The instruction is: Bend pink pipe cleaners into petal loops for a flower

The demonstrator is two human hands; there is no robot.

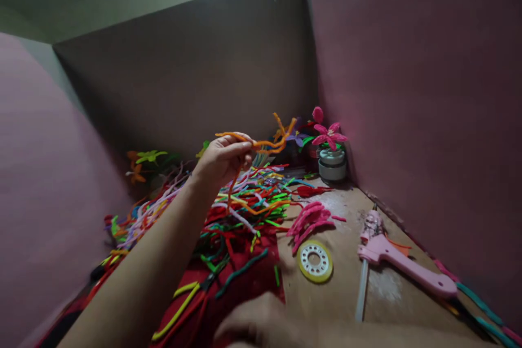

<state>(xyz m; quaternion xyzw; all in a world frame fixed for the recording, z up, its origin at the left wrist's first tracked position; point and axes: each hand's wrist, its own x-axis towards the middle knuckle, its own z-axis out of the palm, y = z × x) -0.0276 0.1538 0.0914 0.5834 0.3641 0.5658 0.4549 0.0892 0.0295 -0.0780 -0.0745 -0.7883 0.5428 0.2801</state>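
My left hand [222,159] is raised above a heap of coloured pipe cleaners [228,206], its fingers pinched on bent orange pipe cleaners [265,141] that stick out to the right and hang down below the hand. My right hand [261,323] is low at the bottom edge, blurred, resting near the red cloth [244,283]; its fingers do not show clearly. Red-handled pliers [196,293] lie on the cloth beside it.
A pink glue gun [402,261] with a glue stick lies at the right. A yellow tape roll [315,261] and a bunch of pink pipe cleaners [308,220] lie on the wooden table. Pink pipe-cleaner flowers stand in a small pot [332,163] in the corner. Walls enclose three sides.
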